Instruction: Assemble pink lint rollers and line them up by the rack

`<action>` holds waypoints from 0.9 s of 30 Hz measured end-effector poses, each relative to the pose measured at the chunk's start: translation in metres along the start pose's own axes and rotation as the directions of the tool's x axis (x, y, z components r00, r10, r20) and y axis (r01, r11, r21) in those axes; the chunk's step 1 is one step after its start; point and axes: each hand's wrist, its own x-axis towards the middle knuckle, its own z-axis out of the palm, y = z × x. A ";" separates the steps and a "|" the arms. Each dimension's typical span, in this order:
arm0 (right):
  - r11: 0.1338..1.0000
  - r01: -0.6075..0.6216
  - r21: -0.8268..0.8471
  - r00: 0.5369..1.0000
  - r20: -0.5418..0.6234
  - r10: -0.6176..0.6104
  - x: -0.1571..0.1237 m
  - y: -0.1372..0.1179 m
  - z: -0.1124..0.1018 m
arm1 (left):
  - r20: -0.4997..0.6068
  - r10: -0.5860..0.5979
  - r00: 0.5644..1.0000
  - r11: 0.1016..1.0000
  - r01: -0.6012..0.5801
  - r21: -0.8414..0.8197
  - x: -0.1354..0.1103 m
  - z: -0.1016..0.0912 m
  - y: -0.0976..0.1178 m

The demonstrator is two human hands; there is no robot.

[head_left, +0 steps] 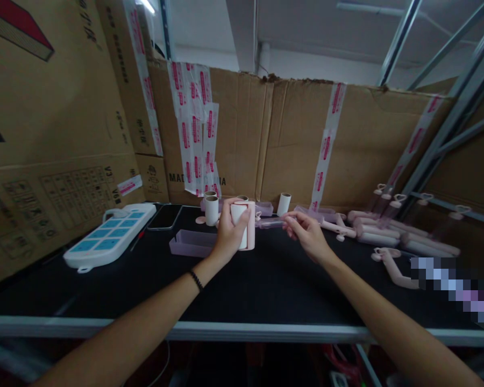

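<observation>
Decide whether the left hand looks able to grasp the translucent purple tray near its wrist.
Probably not as things stand: the left hand is wrapped around a white paper roll with a pink casing. Otherwise, nothing visible blocks the way to the translucent purple tray.

I have both arms reaching out in front, bare as far as I can see. My left arm (141, 318) slants up and to the right, and my left hand (229, 230) is curled in a grip, thumb across the front. My right arm (383, 310) slants up and to the left. My right hand (310, 234) has bent fingers (295, 221) with tips close together; I can't tell if they pinch. My hands are near each other, not touching.
</observation>
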 end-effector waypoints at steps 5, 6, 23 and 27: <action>0.995 -0.019 0.093 1.000 0.010 0.019 -0.001 0.004 0.007 | -0.029 0.015 0.999 1.000 -0.016 -0.013 0.000 0.000 0.002; 0.996 -0.018 0.090 1.000 0.012 0.017 -0.001 0.004 0.007 | -0.033 0.023 0.999 1.000 -0.024 -0.013 0.001 0.000 0.003; 0.966 0.190 -0.173 0.981 0.009 -0.191 -0.005 -0.007 0.002 | 0.148 -0.355 0.923 0.868 0.384 -0.314 0.001 0.001 0.011; 0.938 0.216 -0.271 0.975 0.020 -0.219 -0.007 -0.008 -0.001 | 0.177 -0.402 0.899 0.844 0.438 -0.310 0.000 0.001 0.012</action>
